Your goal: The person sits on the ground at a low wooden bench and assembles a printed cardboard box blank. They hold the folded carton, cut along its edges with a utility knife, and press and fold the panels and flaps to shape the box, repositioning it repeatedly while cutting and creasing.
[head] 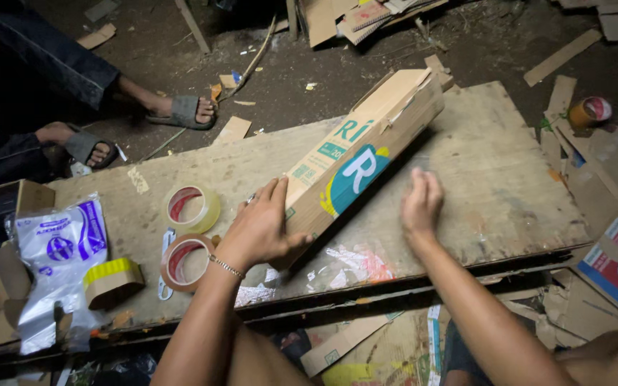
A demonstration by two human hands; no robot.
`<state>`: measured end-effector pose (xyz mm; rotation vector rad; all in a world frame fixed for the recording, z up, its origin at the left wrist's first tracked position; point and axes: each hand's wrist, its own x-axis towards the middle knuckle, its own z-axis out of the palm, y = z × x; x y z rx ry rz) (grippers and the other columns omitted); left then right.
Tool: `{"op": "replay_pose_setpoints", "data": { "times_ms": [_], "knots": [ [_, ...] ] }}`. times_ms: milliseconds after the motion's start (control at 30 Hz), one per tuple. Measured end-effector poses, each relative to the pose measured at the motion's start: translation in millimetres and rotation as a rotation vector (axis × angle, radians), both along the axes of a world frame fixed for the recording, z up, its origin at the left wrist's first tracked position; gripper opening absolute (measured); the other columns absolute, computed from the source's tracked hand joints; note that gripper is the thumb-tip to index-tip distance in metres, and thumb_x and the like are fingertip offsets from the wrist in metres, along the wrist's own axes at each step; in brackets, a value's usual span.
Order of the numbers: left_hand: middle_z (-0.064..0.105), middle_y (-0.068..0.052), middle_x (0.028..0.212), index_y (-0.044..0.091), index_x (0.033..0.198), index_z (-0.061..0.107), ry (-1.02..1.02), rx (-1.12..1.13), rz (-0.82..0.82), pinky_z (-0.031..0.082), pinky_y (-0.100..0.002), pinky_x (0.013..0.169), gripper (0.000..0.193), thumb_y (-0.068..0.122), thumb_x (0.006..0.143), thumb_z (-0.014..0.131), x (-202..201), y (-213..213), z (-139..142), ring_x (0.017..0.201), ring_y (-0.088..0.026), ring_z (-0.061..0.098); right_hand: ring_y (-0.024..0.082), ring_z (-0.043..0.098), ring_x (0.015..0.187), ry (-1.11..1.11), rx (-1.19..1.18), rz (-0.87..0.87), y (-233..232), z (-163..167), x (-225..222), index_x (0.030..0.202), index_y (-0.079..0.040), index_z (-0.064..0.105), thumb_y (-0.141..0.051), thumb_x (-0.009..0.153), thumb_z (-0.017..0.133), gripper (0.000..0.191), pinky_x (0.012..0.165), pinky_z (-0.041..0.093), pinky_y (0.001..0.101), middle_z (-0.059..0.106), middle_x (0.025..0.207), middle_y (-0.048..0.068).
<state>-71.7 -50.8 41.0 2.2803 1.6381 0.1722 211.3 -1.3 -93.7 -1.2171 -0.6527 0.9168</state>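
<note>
Head view shows your left hand point(260, 229) spread flat on the near end of a long cardboard box point(363, 154); the fingers are open and pressing down, thumb out to the side — it pins the box but does not wrap around it. The box lies tilted on its edge on a worn wooden board point(495, 186), running away from your left hand toward the far right corner.

Your right hand point(420, 204) is just to the right of the box, low over the board; it is blurry, the fingers look loosely curled, and it holds nothing that you can see; you cannot tell if it touches the box.

To the left of your left hand sit two rolls of tape — a clear tape roll point(191, 209) a bit farther off and a brown tape roll point(186, 261) closer; past them lies a yellow tape roll point(112, 280) and a white plastic bag point(59, 264).

It looks like you are at the holding step, steadying the box so it can be shut or taped; the next move likely needs one hand to keep the box from rolling while the other works — press firm so it does not slip.

Another person's feet in sandals point(180, 111) rest on the dirt beyond the board.
</note>
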Motion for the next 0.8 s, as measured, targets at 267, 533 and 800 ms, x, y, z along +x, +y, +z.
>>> {"op": "replay_pose_setpoints", "data": {
  "times_ms": [267,533,800],
  "knots": [
    [0.036,-0.025,0.156,0.003,0.154,0.027,0.054,0.028,-0.066,0.036,-0.062,0.106,0.120,0.051,0.062,0.088,2,-7,7,0.140,-0.042,0.041,0.005,0.058,0.066,-0.744,0.173,0.007,22,51,11,0.107,-0.004,0.065,-0.017,0.090,0.082,0.026,0.062,0.047,0.0232,0.062,0.074,-0.004],
    [0.029,-0.034,0.154,0.040,0.157,0.024,0.134,-0.009,-0.095,0.038,-0.063,0.103,0.105,0.058,0.072,0.083,11,-18,17,0.136,-0.049,0.041,0.005,0.055,0.075,-0.317,0.243,0.351,52,29,38,0.103,-0.005,0.065,-0.008,0.105,0.066,0.004,0.067,0.045,0.0222,0.066,0.089,-0.003],
    [0.026,-0.036,0.156,0.043,0.158,0.024,0.096,0.044,-0.130,0.037,-0.065,0.103,0.093,0.052,0.081,0.076,11,-18,6,0.138,-0.050,0.039,0.022,0.069,0.082,-0.620,0.138,-0.067,26,30,25,0.110,-0.006,0.059,-0.032,0.108,0.062,0.026,0.074,0.053,0.0374,0.073,0.092,0.007]
  ]
}}
